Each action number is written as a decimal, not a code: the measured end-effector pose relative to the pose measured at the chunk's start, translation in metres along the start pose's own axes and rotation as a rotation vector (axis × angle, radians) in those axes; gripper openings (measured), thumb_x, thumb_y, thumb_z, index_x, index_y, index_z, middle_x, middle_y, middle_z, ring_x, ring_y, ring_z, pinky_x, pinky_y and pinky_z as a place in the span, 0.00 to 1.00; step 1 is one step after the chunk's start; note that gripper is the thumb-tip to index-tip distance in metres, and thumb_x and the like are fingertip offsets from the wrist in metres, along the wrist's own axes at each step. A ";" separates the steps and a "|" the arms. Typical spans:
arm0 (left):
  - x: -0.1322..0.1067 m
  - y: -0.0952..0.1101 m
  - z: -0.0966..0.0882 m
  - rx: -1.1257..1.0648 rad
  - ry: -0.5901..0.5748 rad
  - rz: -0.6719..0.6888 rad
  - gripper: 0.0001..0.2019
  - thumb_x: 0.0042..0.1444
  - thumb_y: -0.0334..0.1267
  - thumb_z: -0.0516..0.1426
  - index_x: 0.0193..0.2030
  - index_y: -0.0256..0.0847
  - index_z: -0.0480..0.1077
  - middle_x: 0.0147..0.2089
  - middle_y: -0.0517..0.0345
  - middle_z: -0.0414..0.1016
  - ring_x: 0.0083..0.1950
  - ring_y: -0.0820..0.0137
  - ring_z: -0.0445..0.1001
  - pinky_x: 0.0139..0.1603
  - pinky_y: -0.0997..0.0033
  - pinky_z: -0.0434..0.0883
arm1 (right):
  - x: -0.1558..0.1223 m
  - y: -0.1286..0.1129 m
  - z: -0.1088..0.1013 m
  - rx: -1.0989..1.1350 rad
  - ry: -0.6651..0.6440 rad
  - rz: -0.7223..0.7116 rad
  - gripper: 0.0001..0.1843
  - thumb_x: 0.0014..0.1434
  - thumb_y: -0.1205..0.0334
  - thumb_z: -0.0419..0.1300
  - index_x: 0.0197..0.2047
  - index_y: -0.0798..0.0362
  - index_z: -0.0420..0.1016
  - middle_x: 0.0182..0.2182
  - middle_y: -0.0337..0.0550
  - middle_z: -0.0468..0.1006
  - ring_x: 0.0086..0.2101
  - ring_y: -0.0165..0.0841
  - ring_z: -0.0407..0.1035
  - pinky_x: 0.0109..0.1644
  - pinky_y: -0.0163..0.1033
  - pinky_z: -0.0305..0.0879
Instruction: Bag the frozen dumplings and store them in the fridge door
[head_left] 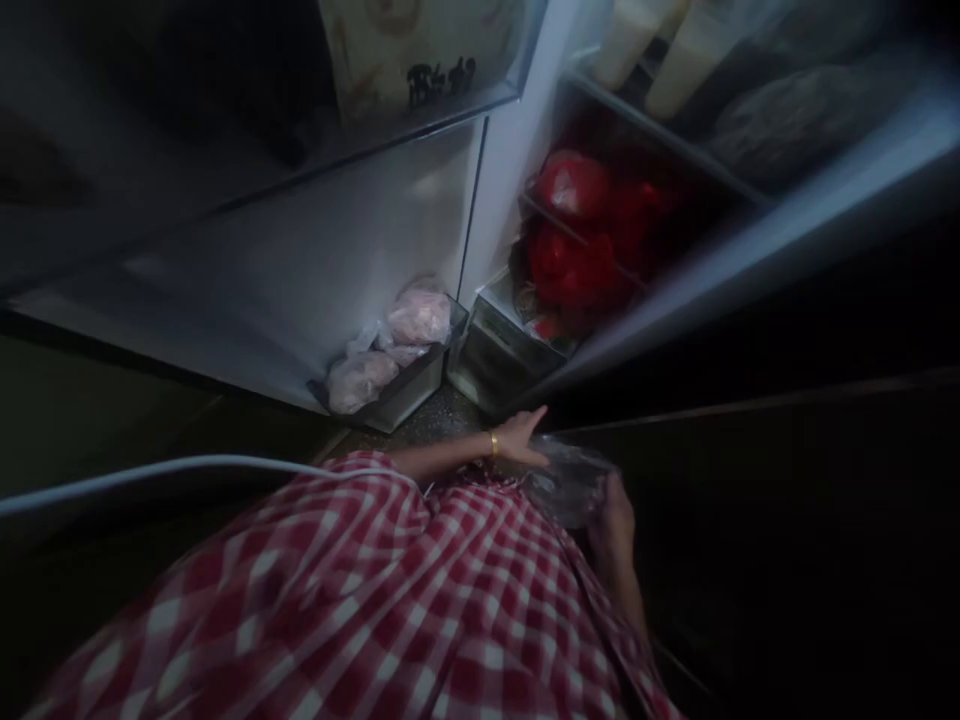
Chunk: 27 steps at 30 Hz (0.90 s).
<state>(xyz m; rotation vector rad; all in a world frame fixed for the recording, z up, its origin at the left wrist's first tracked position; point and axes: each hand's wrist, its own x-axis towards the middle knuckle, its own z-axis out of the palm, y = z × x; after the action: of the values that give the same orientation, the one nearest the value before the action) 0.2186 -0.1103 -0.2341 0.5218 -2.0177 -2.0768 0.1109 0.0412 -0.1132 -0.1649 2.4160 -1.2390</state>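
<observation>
A clear plastic bag [564, 482] is held low in front of my body, beside the open fridge. My right hand [615, 505] has its fingers closed on the bag's right side. At the bag's left edge is my left hand [519, 438], a gold bangle on its wrist. Its fingers are apart, one stretched toward the fridge, and it seems to touch the plastic. Dim light and blur hide what the bag contains, if anything.
The fridge door's bottom bin [409, 385] carries knotted clear bags [420, 312] of something pale. Red bags [574, 265] fill a lower shelf above a drawer [499, 350]. Pale bottles [682, 65] stand higher up. A white cable [187, 463] crosses from the left.
</observation>
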 end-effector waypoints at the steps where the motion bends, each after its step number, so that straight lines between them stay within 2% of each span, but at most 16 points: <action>1: -0.001 0.004 0.001 0.103 -0.027 0.078 0.58 0.41 0.51 0.67 0.74 0.37 0.42 0.73 0.34 0.48 0.72 0.47 0.52 0.66 0.51 0.57 | -0.008 -0.004 0.008 -0.061 -0.002 -0.006 0.23 0.46 0.40 0.64 0.34 0.52 0.74 0.23 0.38 0.76 0.30 0.36 0.70 0.34 0.38 0.66; 2: -0.001 0.009 0.002 0.162 -0.043 0.152 0.54 0.45 0.51 0.65 0.74 0.41 0.44 0.73 0.38 0.48 0.72 0.48 0.52 0.67 0.51 0.56 | -0.016 -0.009 0.014 -0.111 -0.031 -0.009 0.24 0.44 0.40 0.65 0.36 0.52 0.75 0.24 0.39 0.76 0.30 0.35 0.70 0.33 0.37 0.64; 4: 0.004 0.016 0.003 0.208 -0.037 0.209 0.35 0.53 0.47 0.61 0.68 0.49 0.59 0.67 0.48 0.64 0.65 0.54 0.64 0.63 0.55 0.60 | -0.030 -0.018 0.023 -0.176 -0.143 0.001 0.26 0.42 0.41 0.67 0.37 0.54 0.75 0.25 0.38 0.76 0.28 0.33 0.68 0.31 0.36 0.62; 6: 0.012 0.018 0.000 0.173 0.049 0.132 0.15 0.58 0.40 0.56 0.51 0.49 0.74 0.50 0.53 0.77 0.52 0.59 0.74 0.54 0.62 0.66 | -0.036 -0.024 0.021 -0.215 -0.256 0.013 0.27 0.40 0.42 0.69 0.38 0.54 0.75 0.26 0.37 0.76 0.27 0.32 0.67 0.31 0.35 0.62; 7: 0.016 0.018 -0.004 0.143 0.109 0.079 0.11 0.60 0.38 0.53 0.43 0.47 0.77 0.42 0.53 0.79 0.47 0.61 0.76 0.49 0.66 0.67 | -0.036 -0.024 0.016 -0.246 -0.294 -0.001 0.27 0.40 0.44 0.69 0.39 0.54 0.76 0.27 0.38 0.77 0.28 0.32 0.68 0.33 0.35 0.62; 8: 0.020 0.017 -0.007 0.116 0.162 0.045 0.11 0.61 0.36 0.52 0.38 0.46 0.77 0.37 0.53 0.78 0.43 0.62 0.76 0.45 0.68 0.67 | -0.034 -0.023 0.011 -0.310 -0.316 -0.031 0.27 0.40 0.44 0.69 0.39 0.54 0.77 0.28 0.38 0.77 0.29 0.32 0.68 0.34 0.35 0.62; 10: 0.028 0.014 -0.016 0.096 0.199 0.059 0.10 0.59 0.34 0.53 0.33 0.45 0.76 0.31 0.54 0.77 0.38 0.65 0.76 0.40 0.72 0.66 | -0.027 -0.017 -0.003 -0.499 -0.307 -0.115 0.25 0.39 0.44 0.68 0.34 0.55 0.79 0.27 0.40 0.78 0.30 0.34 0.68 0.36 0.36 0.62; 12: 0.033 0.014 -0.025 0.064 0.092 0.122 0.03 0.51 0.33 0.61 0.32 0.45 0.77 0.28 0.59 0.75 0.33 0.68 0.74 0.34 0.75 0.64 | -0.019 -0.007 -0.015 -0.603 -0.250 -0.159 0.24 0.40 0.40 0.65 0.27 0.56 0.78 0.24 0.41 0.76 0.29 0.33 0.67 0.35 0.36 0.60; 14: 0.038 0.018 -0.035 -0.042 -0.102 0.147 0.13 0.37 0.32 0.69 0.33 0.45 0.78 0.27 0.63 0.75 0.29 0.71 0.72 0.30 0.78 0.64 | -0.017 0.002 -0.023 -0.539 -0.200 -0.148 0.27 0.40 0.37 0.63 0.26 0.56 0.77 0.24 0.41 0.76 0.28 0.34 0.67 0.35 0.37 0.61; 15: 0.042 0.022 -0.040 -0.117 -0.171 0.143 0.18 0.32 0.31 0.70 0.35 0.44 0.78 0.28 0.63 0.76 0.29 0.72 0.72 0.30 0.78 0.65 | -0.018 0.005 -0.026 -0.477 -0.179 -0.137 0.27 0.39 0.37 0.64 0.27 0.56 0.77 0.25 0.42 0.77 0.29 0.35 0.68 0.36 0.38 0.62; 16: 0.046 0.028 -0.047 -0.200 -0.194 0.135 0.20 0.32 0.32 0.70 0.37 0.43 0.78 0.30 0.63 0.76 0.29 0.73 0.72 0.30 0.79 0.66 | -0.020 0.008 -0.028 -0.419 -0.161 -0.123 0.28 0.38 0.37 0.64 0.28 0.56 0.77 0.26 0.43 0.77 0.30 0.36 0.69 0.37 0.38 0.63; 17: 0.052 0.036 -0.056 -0.283 -0.155 0.125 0.19 0.36 0.33 0.69 0.39 0.41 0.78 0.31 0.62 0.77 0.30 0.74 0.72 0.32 0.79 0.67 | -0.022 0.011 -0.030 -0.373 -0.136 -0.110 0.28 0.37 0.36 0.65 0.28 0.56 0.77 0.26 0.43 0.78 0.31 0.37 0.69 0.38 0.39 0.64; 19: 0.067 0.058 -0.080 -0.436 0.060 0.126 0.12 0.48 0.34 0.64 0.41 0.38 0.76 0.31 0.59 0.76 0.30 0.76 0.72 0.33 0.79 0.67 | -0.027 0.016 -0.035 -0.301 -0.087 -0.085 0.28 0.34 0.36 0.66 0.26 0.54 0.77 0.25 0.44 0.78 0.31 0.39 0.71 0.38 0.41 0.66; 21: 0.085 0.088 -0.111 -0.585 0.287 0.166 0.09 0.57 0.33 0.58 0.43 0.36 0.74 0.32 0.57 0.75 0.30 0.77 0.71 0.31 0.80 0.66 | -0.030 0.023 -0.041 -0.241 -0.063 -0.060 0.26 0.33 0.37 0.67 0.25 0.52 0.78 0.25 0.43 0.79 0.31 0.42 0.72 0.39 0.43 0.68; 24: 0.115 0.141 -0.165 -0.782 0.536 0.287 0.10 0.63 0.33 0.53 0.49 0.35 0.69 0.34 0.55 0.74 0.31 0.77 0.72 0.32 0.80 0.67 | -0.028 0.032 -0.050 -0.184 -0.020 -0.062 0.23 0.36 0.38 0.67 0.27 0.49 0.80 0.28 0.42 0.81 0.34 0.45 0.75 0.41 0.45 0.70; 27: 0.148 0.182 -0.215 -0.921 0.670 0.292 0.13 0.65 0.31 0.49 0.55 0.34 0.65 0.35 0.54 0.72 0.30 0.77 0.71 0.33 0.79 0.69 | -0.028 0.035 -0.054 -0.148 0.027 -0.047 0.21 0.36 0.38 0.66 0.27 0.46 0.81 0.30 0.41 0.82 0.37 0.47 0.76 0.43 0.46 0.71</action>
<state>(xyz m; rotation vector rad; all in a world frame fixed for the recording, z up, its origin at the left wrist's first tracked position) 0.1466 -0.3742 -0.0712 0.5677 -0.6261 -1.9866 0.1165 0.1102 -0.1048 -0.2506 2.5413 -1.0885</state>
